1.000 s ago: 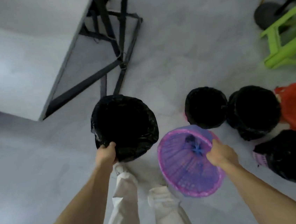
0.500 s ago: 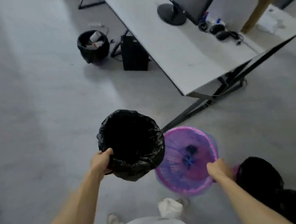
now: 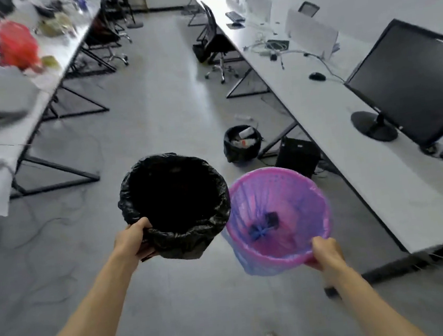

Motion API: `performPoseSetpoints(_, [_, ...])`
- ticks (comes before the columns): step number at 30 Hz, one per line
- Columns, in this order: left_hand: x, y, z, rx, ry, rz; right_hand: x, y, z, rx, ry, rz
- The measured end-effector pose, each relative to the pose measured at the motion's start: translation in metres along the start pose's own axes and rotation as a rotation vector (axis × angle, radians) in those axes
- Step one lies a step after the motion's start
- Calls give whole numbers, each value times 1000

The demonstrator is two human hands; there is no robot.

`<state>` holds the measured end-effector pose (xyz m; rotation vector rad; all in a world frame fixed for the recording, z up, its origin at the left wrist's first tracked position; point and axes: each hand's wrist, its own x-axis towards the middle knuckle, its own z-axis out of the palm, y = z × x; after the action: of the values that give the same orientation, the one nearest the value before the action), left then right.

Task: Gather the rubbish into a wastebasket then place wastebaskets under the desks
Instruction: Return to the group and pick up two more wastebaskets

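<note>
Two wastebaskets are carried above the grey floor (image 3: 169, 96) of an office aisle. The black-lined wastebasket (image 3: 175, 208) hangs at about 11 o'clock from the view's centre-bottom, its rim pinched at the near edge by the left hand (image 3: 132, 241), whose fingers are curled tight around the bag and rim. Just beside it, at 1 o'clock, the pink wastebasket (image 3: 278, 216) with a translucent bluish liner (image 3: 248, 263) is held by the right hand (image 3: 326, 251), closed on its near rim; the two bins touch or nearly touch side by side. A small dark scrap and the liner's blue knot lie in the pink bin's bottom.

Farther off at 1 o'clock, a third wastebasket (image 3: 242, 143) with a black liner stands on the floor by the right desk (image 3: 348, 138), holding white rubbish. Next to it a black computer tower (image 3: 297, 157) sits beneath the desk edge. A monitor (image 3: 408, 82) stands on that desk at 2 o'clock. At 10 o'clock, the left desk (image 3: 41, 77) carries a red bag (image 3: 17, 47) among blurred clutter.
</note>
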<state>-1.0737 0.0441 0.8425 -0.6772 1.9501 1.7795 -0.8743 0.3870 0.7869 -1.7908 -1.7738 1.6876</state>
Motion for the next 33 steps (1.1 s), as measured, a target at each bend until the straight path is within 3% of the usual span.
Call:
performPoseSetpoints(4, [43, 90, 19, -96, -26, 83, 57, -101, 59, 133, -97, -95])
performPoseSetpoints(11, [106, 244, 66, -278, -27, 152, 80, -308, 128, 421, -335, -155])
performPoseSetpoints(21, [248, 419, 98, -343, -31, 247, 138, -548, 235, 491, -417, -269])
performPoseSetpoints(25, [344, 499, 124, -344, -72, 246, 172, -638, 306, 554, -404, -293])
performPoseSetpoints(33, [506, 666, 182, -278, -121, 216, 237, -800, 410, 717, -372, -230])
